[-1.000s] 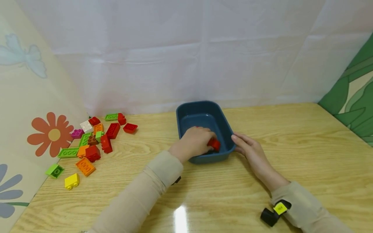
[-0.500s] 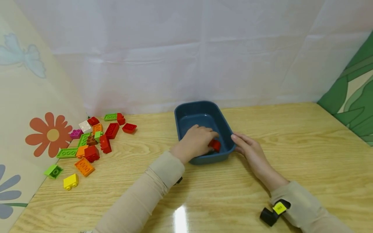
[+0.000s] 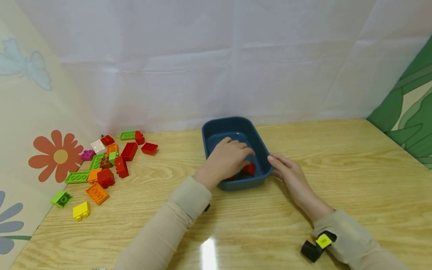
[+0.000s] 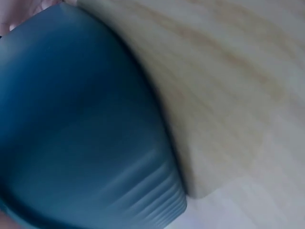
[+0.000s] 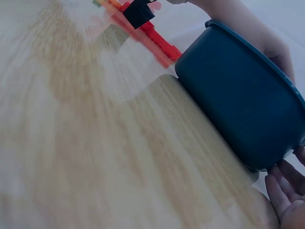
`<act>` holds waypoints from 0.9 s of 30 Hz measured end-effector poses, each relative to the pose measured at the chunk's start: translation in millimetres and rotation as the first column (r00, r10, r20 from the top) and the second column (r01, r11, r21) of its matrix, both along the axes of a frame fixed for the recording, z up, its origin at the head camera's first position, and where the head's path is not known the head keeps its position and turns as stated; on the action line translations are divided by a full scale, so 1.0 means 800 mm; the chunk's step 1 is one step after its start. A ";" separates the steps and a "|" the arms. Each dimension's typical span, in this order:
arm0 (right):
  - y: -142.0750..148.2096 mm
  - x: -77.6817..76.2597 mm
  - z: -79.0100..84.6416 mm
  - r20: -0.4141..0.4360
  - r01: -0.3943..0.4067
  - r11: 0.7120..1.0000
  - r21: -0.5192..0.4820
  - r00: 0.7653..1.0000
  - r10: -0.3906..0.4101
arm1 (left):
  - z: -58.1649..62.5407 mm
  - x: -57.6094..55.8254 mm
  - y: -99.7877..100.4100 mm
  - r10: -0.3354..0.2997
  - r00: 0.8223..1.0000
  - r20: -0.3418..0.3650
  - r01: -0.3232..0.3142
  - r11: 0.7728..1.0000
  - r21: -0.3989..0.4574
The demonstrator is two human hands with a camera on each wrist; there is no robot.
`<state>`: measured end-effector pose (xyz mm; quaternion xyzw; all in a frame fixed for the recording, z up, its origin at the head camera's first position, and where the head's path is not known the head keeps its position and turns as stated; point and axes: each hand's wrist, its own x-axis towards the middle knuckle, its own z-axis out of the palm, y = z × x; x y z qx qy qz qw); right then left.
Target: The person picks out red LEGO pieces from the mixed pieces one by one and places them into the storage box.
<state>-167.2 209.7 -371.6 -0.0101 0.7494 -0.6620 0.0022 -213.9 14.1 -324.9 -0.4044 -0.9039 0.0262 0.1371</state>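
A dark blue plastic bin (image 3: 260,144) stands on the table in the middle of the head view. My left hand (image 3: 225,159) reaches into it over the near side, fingers loosely bent and hiding part of the inside. Just below those fingers lies a red toy brick (image 3: 249,169) on the bin's floor, with more red showing under the palm. My right hand (image 3: 290,174) grips the bin's near right corner, thumb at the rim and fingers against the outer wall. The right wrist view shows its fingers (image 5: 281,186) touching that corner from outside.
Loose toy bricks lie at the left: a red brick (image 3: 149,148), an orange brick (image 3: 97,193), a yellow brick (image 3: 81,210), a green brick (image 3: 61,198) and several others. A white cloth (image 3: 168,75) hangs behind the table (image 3: 256,232).
My left hand has lifted slightly and its fingers have loosened from the red brick, which now lies in the bin. The right hand keeps its hold on the bin.
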 end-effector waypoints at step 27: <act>-0.001 0.001 0.001 -0.001 0.014 0.999 -0.030 1.000 -0.014 | 0.026 -0.001 -0.072 0.176 0.962 -0.208 -0.114 0.953 0.279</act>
